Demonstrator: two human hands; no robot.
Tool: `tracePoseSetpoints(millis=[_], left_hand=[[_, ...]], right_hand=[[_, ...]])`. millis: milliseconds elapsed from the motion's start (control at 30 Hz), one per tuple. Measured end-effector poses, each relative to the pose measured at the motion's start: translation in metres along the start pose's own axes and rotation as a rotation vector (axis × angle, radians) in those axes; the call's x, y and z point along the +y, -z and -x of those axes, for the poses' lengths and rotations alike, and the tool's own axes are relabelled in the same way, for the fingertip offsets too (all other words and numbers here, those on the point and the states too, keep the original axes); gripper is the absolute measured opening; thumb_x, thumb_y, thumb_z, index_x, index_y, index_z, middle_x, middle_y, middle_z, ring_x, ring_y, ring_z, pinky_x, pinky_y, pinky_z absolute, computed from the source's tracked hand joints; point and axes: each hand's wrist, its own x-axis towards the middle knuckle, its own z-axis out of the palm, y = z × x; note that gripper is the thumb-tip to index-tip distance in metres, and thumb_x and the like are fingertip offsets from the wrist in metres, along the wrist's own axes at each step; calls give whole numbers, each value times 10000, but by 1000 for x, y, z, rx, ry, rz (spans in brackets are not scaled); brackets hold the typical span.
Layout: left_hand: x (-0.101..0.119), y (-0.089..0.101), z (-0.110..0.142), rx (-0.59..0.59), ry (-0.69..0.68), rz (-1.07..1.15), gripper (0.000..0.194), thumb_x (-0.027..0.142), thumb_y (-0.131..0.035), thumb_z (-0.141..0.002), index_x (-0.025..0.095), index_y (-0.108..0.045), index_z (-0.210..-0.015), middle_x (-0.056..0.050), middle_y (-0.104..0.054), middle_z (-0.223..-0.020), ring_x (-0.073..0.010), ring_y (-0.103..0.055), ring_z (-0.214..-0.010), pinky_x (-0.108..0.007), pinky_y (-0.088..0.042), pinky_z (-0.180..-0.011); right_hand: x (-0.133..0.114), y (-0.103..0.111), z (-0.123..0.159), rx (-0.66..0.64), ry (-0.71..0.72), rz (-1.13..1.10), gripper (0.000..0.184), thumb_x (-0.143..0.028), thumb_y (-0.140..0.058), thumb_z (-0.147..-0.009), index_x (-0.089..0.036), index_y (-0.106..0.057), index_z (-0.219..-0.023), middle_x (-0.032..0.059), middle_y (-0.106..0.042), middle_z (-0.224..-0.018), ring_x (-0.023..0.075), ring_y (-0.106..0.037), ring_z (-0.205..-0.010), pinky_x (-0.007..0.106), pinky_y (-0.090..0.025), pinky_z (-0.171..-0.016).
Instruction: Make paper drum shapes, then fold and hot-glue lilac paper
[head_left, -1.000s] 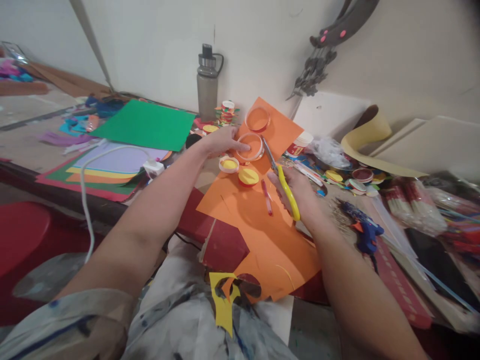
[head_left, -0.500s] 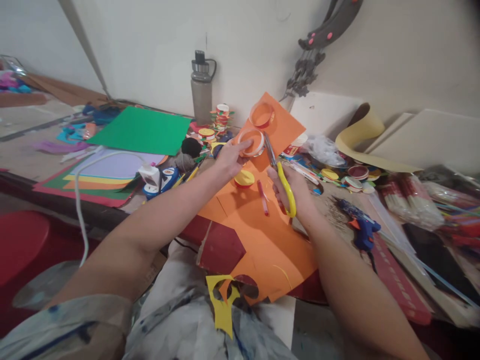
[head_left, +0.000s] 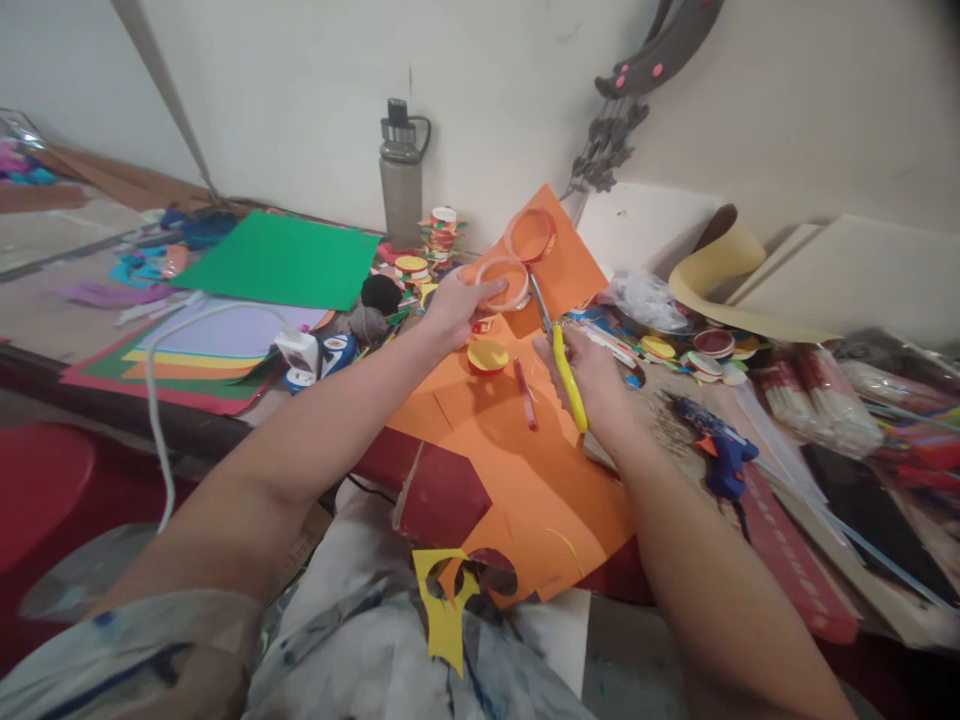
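Note:
My left hand [head_left: 459,308] pinches a piece of orange paper [head_left: 576,272], its thumb over a pale ring [head_left: 517,300] stuck to or resting on the sheet. A second, reddish ring [head_left: 552,244] sits farther up the same piece. In my right hand [head_left: 596,385] are scissors with yellow handles [head_left: 570,378]; their blades reach the paper close to the near ring. Below the hands lie a round yellow-topped piece [head_left: 487,357] and a red pen [head_left: 526,395], both on a large orange sheet [head_left: 547,500].
A yellow cut-out scrap [head_left: 445,635] hangs at my lap. To the left are a green sheet [head_left: 277,262] and a power strip [head_left: 300,362] with a white cable. A blue glue gun [head_left: 729,460] lies to the right. At the wall stands a grey bottle [head_left: 402,190].
The orange paper has turned slightly and its far ring has shifted a little right. The scissor handles have come closer together, with the blades still at the paper.

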Motion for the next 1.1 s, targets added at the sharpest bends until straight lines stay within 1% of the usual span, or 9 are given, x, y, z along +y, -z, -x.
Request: tracePoseSetpoints(millis=[67,167,333,467,667,767,900,1000,1100], left_hand=[[2,0,0,-35,-29,-5,205,99,-926,-799,206,-776,-889,-22,-849,-905,-151,-801,-768,-288,-656,-836],[6,1,-1,-41,-41,-13,236,87,-944,-774,204,-768,-879,-16,-841,-894,-160,-799,-758,-315,-664,-846],[13,5,-4,-95,-59,4,247,77,-919,-736,178,-775,-910,-10,-848,-885,-158,-804,-798,-317,-675,-861],[21,13,-9,-128,-35,-60,268,90,-934,-692,182,-784,-895,-1,-850,-878,-139,-795,-778,-281,-667,-828],[28,19,-11,-151,-30,-122,248,92,-911,-673,190,-805,-874,-26,-867,-911,-172,-820,-813,-300,-693,-841],[32,19,-9,-157,-35,-151,247,111,-906,-682,181,-802,-895,-43,-867,-930,-210,-850,-905,-343,-703,-926],[35,19,-8,-146,-31,-186,272,119,-900,-688,174,-799,-934,-94,-874,-1018,-309,-859,-1116,-445,-687,-1062],[33,20,-9,-155,-35,-212,305,119,-912,-658,174,-795,-934,-96,-875,-1021,-346,-856,-1143,-478,-694,-1054],[27,21,-12,-169,-46,-245,333,122,-941,-630,166,-797,-927,-88,-873,-989,-352,-859,-1135,-450,-703,-1011]], right_hand=[[0,0,0,3,3,2,589,-851,-583,-979,-283,-510,-840,14,-554,-663,201,-545,-646,306,-401,-583],[0,0,1,2,3,5,586,-838,-569,-997,-279,-512,-834,12,-561,-659,193,-535,-631,300,-397,-570],[3,-2,-1,1,-4,15,619,-867,-545,-989,-277,-498,-809,11,-554,-657,175,-486,-607,300,-368,-552],[3,-2,-2,-11,-16,6,627,-879,-558,-974,-276,-506,-811,4,-541,-654,170,-477,-588,298,-353,-545],[0,-3,0,-33,-62,-1,598,-850,-539,-994,-281,-502,-818,5,-525,-649,180,-483,-596,311,-363,-564],[-5,-2,2,-53,-70,12,574,-828,-561,-990,-282,-501,-824,5,-521,-654,185,-487,-610,317,-370,-576],[-11,1,5,-59,-63,24,553,-815,-560,-991,-283,-501,-852,8,-525,-665,195,-509,-627,318,-379,-587],[-11,2,3,-67,-46,64,581,-852,-567,-957,-282,-503,-865,12,-537,-677,198,-517,-631,321,-375,-596],[-10,2,0,-75,-47,112,614,-889,-563,-932,-284,-491,-848,12,-539,-675,197,-514,-628,324,-362,-605]])
